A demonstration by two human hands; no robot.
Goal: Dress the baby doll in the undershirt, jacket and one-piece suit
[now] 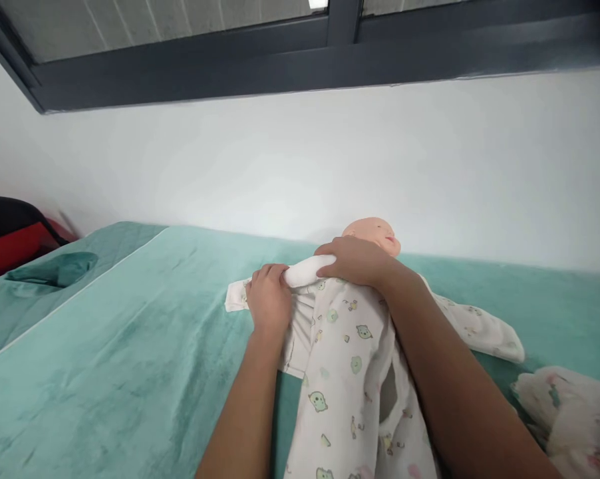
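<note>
A baby doll [374,229] lies on its back on the green bed, its head close to the wall. White baby clothes [357,332] with green animal prints cover its body. My left hand [270,293] is closed around the garment's sleeve, at the lower end of the doll's plain white arm [308,271]. The cuff [237,296] sticks out flat beyond my fingers. My right hand [354,261] grips the upper end of that arm by the shoulder, just below the head. The other sleeve [479,329] stretches out to the right.
Crumpled white printed cloth [574,412] lies at the lower right. A white wall [280,166] and a dark window frame [240,73] stand behind the green bed cover [130,346]. A red and black item [18,239] sits at the far left.
</note>
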